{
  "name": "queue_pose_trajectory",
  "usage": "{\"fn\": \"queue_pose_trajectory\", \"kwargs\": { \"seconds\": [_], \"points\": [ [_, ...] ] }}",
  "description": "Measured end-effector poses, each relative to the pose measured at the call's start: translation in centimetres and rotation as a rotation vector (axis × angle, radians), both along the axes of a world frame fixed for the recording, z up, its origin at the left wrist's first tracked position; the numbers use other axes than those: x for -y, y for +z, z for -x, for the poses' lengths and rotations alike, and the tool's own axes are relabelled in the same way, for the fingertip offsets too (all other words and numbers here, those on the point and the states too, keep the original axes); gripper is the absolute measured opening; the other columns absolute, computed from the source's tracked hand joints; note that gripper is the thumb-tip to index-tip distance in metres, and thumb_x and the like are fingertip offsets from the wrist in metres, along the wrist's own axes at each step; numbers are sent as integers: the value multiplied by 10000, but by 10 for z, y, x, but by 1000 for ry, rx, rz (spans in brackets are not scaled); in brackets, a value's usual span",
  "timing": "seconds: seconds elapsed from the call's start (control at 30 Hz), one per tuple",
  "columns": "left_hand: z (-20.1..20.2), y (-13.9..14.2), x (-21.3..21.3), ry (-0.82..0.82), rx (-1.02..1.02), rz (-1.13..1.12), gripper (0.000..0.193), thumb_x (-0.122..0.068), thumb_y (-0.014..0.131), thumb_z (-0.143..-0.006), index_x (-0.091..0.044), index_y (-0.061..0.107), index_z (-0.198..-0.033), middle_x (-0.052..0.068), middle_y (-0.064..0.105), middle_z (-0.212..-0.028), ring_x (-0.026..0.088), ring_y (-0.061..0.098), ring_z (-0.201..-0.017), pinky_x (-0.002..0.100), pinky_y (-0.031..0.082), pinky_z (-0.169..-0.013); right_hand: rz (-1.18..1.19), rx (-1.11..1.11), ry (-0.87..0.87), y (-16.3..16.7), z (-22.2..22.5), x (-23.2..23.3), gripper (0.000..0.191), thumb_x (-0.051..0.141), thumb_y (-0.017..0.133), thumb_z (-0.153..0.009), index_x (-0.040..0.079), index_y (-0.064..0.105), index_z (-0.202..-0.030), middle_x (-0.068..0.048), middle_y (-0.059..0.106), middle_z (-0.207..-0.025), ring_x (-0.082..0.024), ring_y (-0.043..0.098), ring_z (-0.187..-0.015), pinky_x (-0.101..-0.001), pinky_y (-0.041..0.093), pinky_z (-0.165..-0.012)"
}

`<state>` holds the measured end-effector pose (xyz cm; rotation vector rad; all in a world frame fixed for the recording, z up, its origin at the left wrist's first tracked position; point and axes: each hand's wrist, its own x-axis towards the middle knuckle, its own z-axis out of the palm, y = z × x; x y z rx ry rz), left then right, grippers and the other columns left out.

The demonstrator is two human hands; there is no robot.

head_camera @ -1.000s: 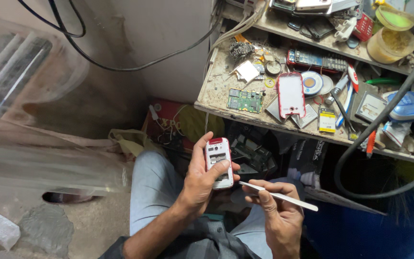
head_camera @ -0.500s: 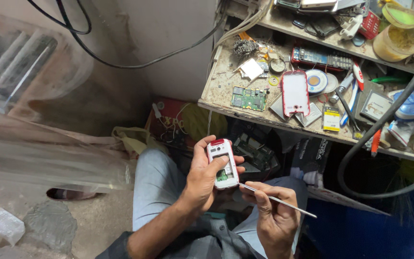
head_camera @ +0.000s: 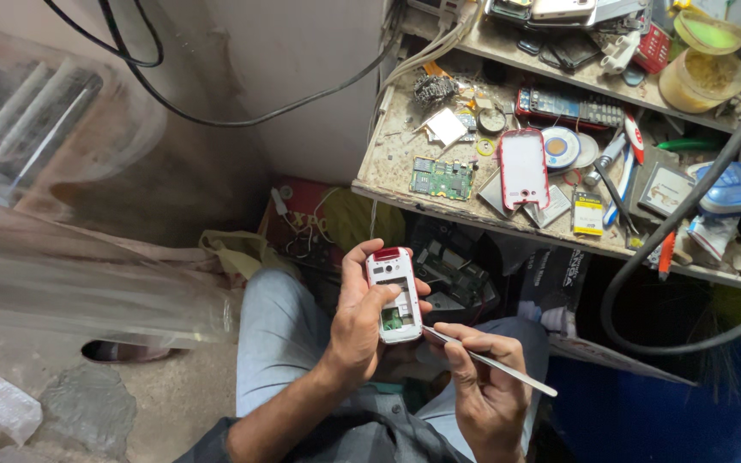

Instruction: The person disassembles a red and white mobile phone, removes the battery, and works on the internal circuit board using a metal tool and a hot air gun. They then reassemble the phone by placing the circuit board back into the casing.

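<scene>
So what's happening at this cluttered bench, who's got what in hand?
A seated person holds a small red-and-white phone upright in the left hand, its face opened so a green board shows inside. The right hand holds thin metal tweezers, the tip just beside the phone's lower edge. On the workbench above lie a loose green circuit board, another red-edged phone and assorted small parts.

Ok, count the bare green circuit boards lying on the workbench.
1. The green circuit board lies near the workbench front edge, left of the red-rimmed phone shell. Clutter may hide others. A green board also shows inside the opened phone in the left hand.
</scene>
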<state>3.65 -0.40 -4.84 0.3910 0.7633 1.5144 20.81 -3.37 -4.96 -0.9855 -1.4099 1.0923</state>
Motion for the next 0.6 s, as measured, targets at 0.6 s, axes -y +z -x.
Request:
{"fn": "queue_pose_trajectory", "kwargs": {
  "seconds": [0.6],
  "points": [
    [-5,-11,6,48,-169,-104,443,-26,429,-1030,-115,300,-1444,194,654,-1068,201,688,-834,331,616,-745,-313,429,-81,0,9,3,233,40,697,-935,3,489,-1032,-184,769,-1038,-213,804,-919,-276,660,-740]
  ]
}}
